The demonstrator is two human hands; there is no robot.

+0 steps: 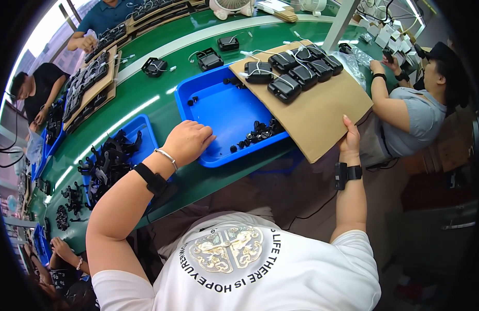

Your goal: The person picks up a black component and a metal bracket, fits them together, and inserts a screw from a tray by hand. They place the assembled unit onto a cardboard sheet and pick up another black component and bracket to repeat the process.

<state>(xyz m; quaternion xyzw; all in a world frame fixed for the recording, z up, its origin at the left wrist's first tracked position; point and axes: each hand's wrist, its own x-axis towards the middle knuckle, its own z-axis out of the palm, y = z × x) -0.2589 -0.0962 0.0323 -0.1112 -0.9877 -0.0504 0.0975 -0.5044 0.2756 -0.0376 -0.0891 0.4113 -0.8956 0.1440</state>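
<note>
My right hand (350, 137) grips the near right edge of a brown cardboard sheet (327, 111), thumb on top. Several black boxy cases (285, 88) with white cables sit on the sheet's far half. The sheet overlaps the right side of a shallow blue tray (219, 109). My left hand (190, 140) is over the tray's near left rim with its fingers curled closed. What those fingers hold, if anything, is hidden. Small black knob-like parts (257, 133) lie in the tray's near right corner, and a few more sit toward its far side.
Left of my left arm, a blue tray (146, 127) holds black plastic brackets (112, 160). Loose black cases (208, 59) with cables rest on the green table (172, 62) beyond. A metal post (342, 26) rises behind the sheet. Co-workers sit at right, far and left.
</note>
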